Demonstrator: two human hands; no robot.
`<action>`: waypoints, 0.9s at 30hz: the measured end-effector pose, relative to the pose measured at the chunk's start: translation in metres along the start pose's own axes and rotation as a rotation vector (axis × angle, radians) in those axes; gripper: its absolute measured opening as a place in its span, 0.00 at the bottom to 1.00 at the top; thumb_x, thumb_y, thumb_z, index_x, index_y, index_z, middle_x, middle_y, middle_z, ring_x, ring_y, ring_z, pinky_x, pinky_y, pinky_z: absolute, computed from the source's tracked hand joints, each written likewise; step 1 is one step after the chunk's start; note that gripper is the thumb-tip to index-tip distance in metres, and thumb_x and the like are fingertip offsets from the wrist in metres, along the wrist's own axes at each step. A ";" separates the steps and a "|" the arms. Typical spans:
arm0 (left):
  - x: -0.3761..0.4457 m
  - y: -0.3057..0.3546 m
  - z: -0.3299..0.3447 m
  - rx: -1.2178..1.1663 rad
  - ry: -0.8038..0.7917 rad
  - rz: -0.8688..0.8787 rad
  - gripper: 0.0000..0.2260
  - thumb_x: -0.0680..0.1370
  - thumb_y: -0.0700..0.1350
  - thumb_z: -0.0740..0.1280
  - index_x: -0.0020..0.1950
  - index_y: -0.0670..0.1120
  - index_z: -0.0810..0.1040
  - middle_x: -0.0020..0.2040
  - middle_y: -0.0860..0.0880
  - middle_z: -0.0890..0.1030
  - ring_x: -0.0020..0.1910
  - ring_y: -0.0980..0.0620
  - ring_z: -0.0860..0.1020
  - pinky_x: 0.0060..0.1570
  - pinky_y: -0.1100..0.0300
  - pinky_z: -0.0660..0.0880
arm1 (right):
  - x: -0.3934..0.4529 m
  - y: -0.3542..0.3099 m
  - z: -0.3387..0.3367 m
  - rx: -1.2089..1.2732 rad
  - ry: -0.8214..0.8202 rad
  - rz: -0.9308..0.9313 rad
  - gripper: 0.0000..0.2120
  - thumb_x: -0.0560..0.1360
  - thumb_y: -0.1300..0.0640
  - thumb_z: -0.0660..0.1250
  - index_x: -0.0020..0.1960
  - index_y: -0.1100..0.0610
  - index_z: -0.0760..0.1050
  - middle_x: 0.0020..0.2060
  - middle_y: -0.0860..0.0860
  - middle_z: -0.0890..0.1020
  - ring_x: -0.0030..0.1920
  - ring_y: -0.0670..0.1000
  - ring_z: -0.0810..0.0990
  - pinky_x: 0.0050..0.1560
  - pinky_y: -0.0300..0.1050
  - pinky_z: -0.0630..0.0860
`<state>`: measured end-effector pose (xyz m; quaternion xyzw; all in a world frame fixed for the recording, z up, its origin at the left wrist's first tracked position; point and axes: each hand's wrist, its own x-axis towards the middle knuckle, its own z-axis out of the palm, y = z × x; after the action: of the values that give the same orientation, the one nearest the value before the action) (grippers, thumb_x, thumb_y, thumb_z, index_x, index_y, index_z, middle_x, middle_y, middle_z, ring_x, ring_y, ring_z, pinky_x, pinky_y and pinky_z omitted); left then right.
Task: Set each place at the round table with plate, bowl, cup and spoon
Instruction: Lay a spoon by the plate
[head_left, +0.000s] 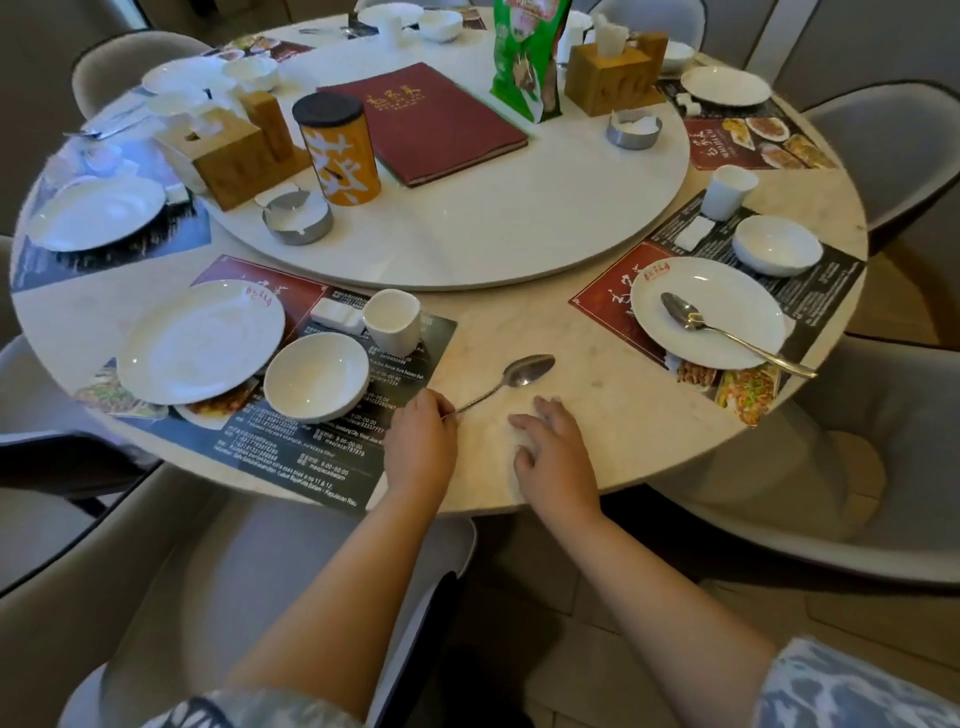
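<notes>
Left hand (420, 435) curled round the handle end of a spoon (511, 378), gripping it, wrist low over the near edge of the counter (587, 338). Spoon bowl out ahead and to the right, on or just above bare marble; cannot tell which. Right hand (555, 453) just beside, fingers relaxed and spread, palm down, holding nothing, over a blurred white patch near the rim.

Open marble between the two near place settings. To the left, on a printed placemat (322, 452): plate (200, 340), bowl (317, 375) just beside it, cup (392, 321) behind the bowl. To the right: second plate (737, 332) carrying a second spoon (727, 332), handle jutting past the plate rim toward the counter edge, with second bowl (777, 244) and second cup (731, 191) behind. Turntable (493, 228) filling the centre, its edge near the cup.

Far settings cut off at the top and washed out. Left hand's fingertips hidden beneath the knuckles.
</notes>
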<state>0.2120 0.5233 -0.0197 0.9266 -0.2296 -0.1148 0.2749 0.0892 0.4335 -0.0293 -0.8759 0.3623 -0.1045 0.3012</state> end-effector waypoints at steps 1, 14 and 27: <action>-0.001 0.000 0.000 -0.015 -0.007 0.012 0.07 0.80 0.46 0.63 0.55 0.45 0.76 0.54 0.46 0.79 0.54 0.44 0.75 0.53 0.49 0.73 | 0.000 -0.002 0.001 -0.007 0.002 0.004 0.18 0.78 0.59 0.62 0.68 0.51 0.72 0.75 0.49 0.62 0.76 0.49 0.54 0.75 0.44 0.58; -0.074 -0.040 -0.054 -0.482 0.181 -0.188 0.07 0.79 0.46 0.64 0.54 0.51 0.81 0.46 0.54 0.79 0.46 0.53 0.78 0.46 0.49 0.79 | -0.041 -0.048 0.024 0.099 -0.048 -0.131 0.17 0.76 0.64 0.63 0.62 0.52 0.76 0.71 0.52 0.66 0.74 0.50 0.58 0.73 0.40 0.55; -0.021 -0.195 -0.172 -0.649 0.253 -0.312 0.07 0.77 0.42 0.65 0.52 0.53 0.73 0.48 0.45 0.80 0.44 0.47 0.79 0.47 0.49 0.77 | -0.041 -0.205 0.124 0.305 -0.071 -0.276 0.12 0.75 0.67 0.62 0.53 0.56 0.81 0.52 0.50 0.78 0.54 0.46 0.77 0.57 0.40 0.74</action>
<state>0.3225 0.7574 0.0137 0.8218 -0.0018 -0.1068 0.5596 0.2265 0.6319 -0.0029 -0.8646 0.2081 -0.1674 0.4256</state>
